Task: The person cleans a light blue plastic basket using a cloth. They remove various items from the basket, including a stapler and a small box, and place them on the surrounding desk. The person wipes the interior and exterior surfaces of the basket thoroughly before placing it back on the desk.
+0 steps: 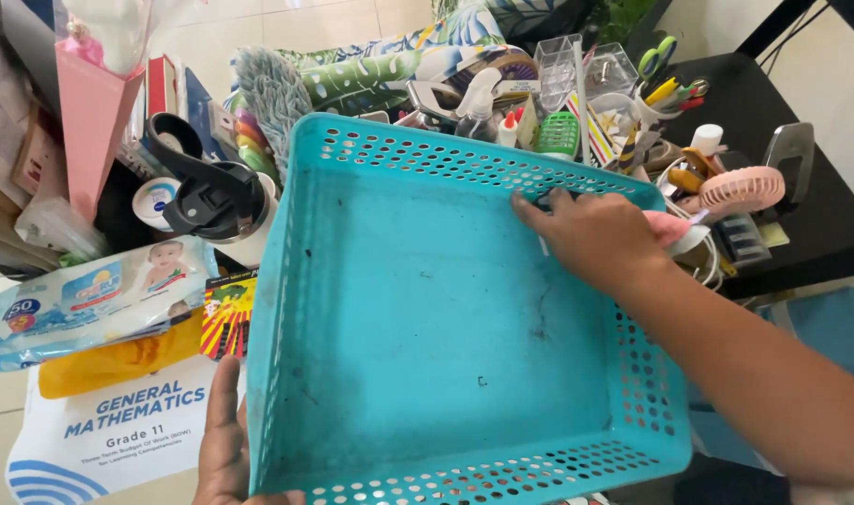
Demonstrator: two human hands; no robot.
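A turquoise perforated plastic basket (427,318), empty but for a few dark specks on its floor, fills the middle of the view, tipped so its inside faces the camera. The left hand (226,440) grasps the basket's near left corner from outside, thumb up along the wall. The right hand (600,234) curls over the far right rim, fingers hooked on the edge near the far right corner, also grasping it.

To the left of the basket lie a pack of baby wipes (90,295), a white workbook (118,421) and a yellow pouch (118,360) between them. A black-lidded bottle (212,196) stands just beside the basket's far left corner. Beyond the far rim sits a clutter of stationery: a small glue bottle (508,129), a green calculator (558,134), scissors with green handles (656,58). A pink handheld fan (740,190) lies on the dark counter (819,224) to the right, near the right hand.
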